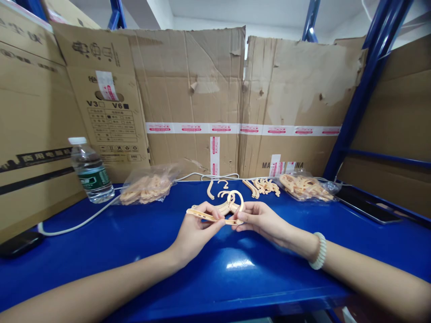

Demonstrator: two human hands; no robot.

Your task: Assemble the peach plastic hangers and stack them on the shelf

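Observation:
My left hand pinches a long, slotted, cream-coloured plastic arm piece between thumb and fingers. At that piece's right end, my right hand grips a curved cream hook, its loop standing up above the fingers. The two pieces meet between my hands; whether they are joined I cannot tell. Just behind my fingers more cream parts lie on the blue table, partly hidden. Farther back are a single curved arm piece and a small loose hook.
Loose parts lie at the back, between a left plastic bag and a right plastic bag of cream pieces. A water bottle, white cable and black object are left; a phone is right. Cardboard stands behind.

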